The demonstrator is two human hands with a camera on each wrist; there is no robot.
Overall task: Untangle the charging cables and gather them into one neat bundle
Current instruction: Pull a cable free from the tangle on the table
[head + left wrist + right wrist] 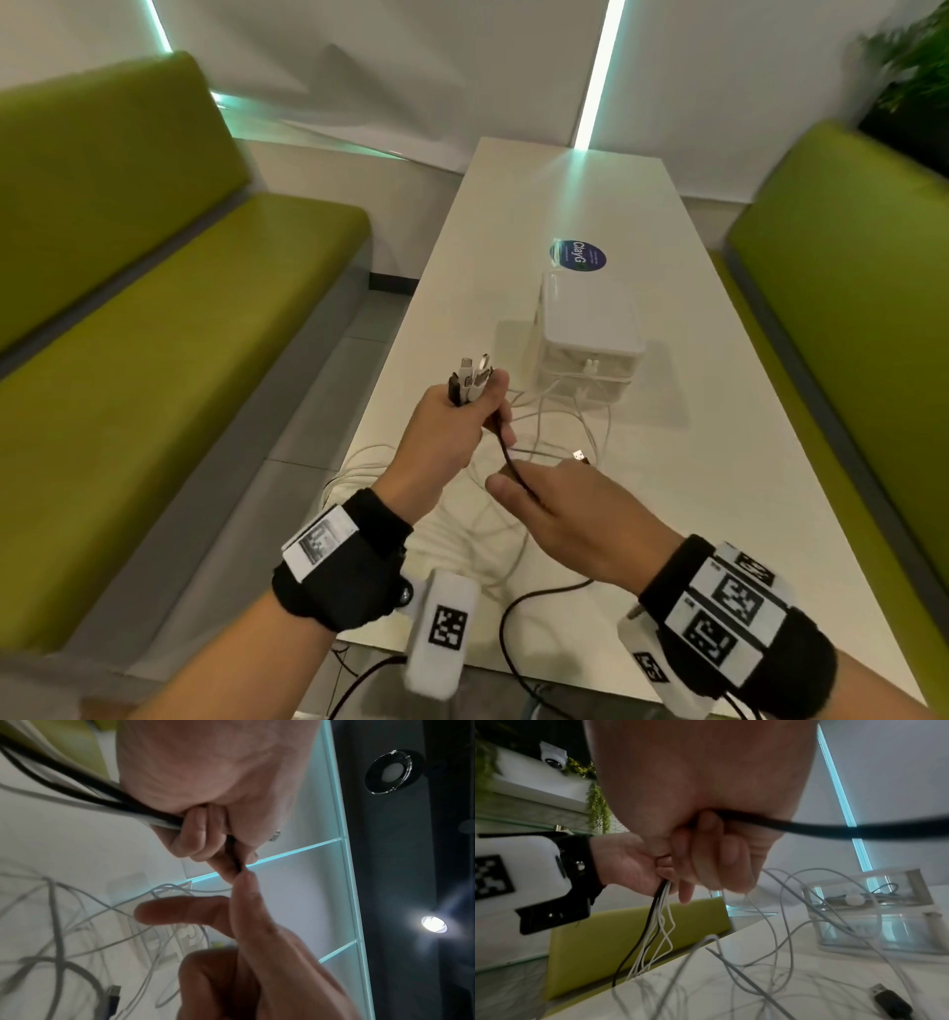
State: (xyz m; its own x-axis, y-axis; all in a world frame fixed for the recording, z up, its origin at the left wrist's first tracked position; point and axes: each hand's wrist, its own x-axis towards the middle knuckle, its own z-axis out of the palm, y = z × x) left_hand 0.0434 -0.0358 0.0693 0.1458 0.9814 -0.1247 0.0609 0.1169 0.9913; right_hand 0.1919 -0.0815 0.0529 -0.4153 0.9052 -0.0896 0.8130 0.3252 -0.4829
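Item one, far left: green bench [154, 318], not part of the job. Item two, my left hand [452, 437], raised above the table's near half, fingers curled tight into a fist round a cluster of connector ends [470, 383] that stand up out of the top of it; white leads and at least one dark one hang from the underside of the fist, seen in the right wrist view as a straight-falling sheaf [654, 923]. Item three, the black cable [513, 465], running from that fist down into my right hand [570, 519], whose fingers are closed round it, the cable passing through the palm and trailing off toward the table's near edge. Item four, the loose white cables [565, 426], lying in slack crossing loops on the white table [719, 462], some spilling over its left edge, some running up to item five, a clear lidded box [590, 339] standing farther along the table; whether they enter the box I cannot tell. Item six, a free USB plug [580, 456] lying on the table just beyond my right hand. Item seven, far right: second green bench [847, 318]. Status, by my reckoning: one set of ends collected and squared up in the left fist, so the gathering is begun; the lengths are still crossed, the stray plug is uncollected, and no coil or bundle is formed yet.
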